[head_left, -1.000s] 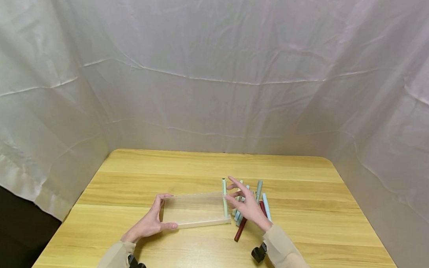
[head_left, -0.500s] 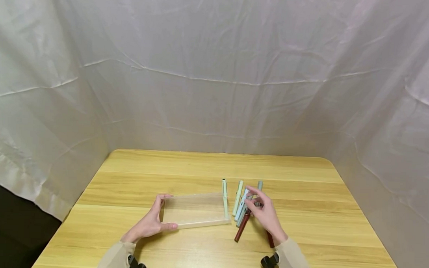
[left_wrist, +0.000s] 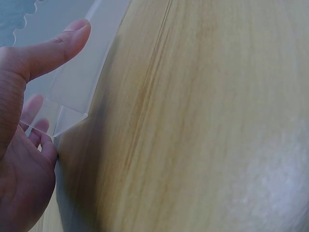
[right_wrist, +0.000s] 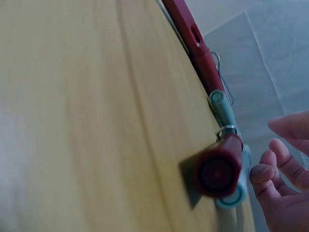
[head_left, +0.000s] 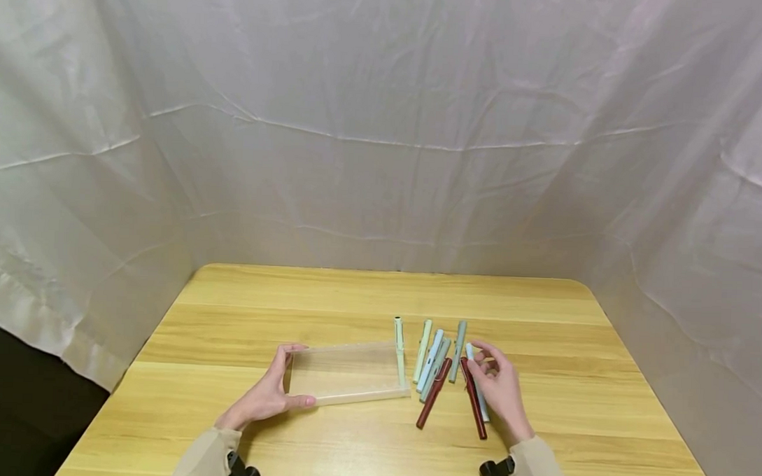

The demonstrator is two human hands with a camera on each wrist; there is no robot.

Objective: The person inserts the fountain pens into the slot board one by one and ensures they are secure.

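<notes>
White sheeting backs a wooden table [head_left: 538, 439]. On it the left hand [head_left: 263, 395] grips the near-left end of a clear plastic case [head_left: 347, 372] — thumb on the near edge, fingers on the far one. The right hand [head_left: 500, 391], fingers loosely curled and holding nothing (as far as shows), rests beside a pale blue pen [head_left: 477, 381] and a dark red pen [head_left: 472, 407], whose long axes run away from the person, just left of its fingertips.
</notes>
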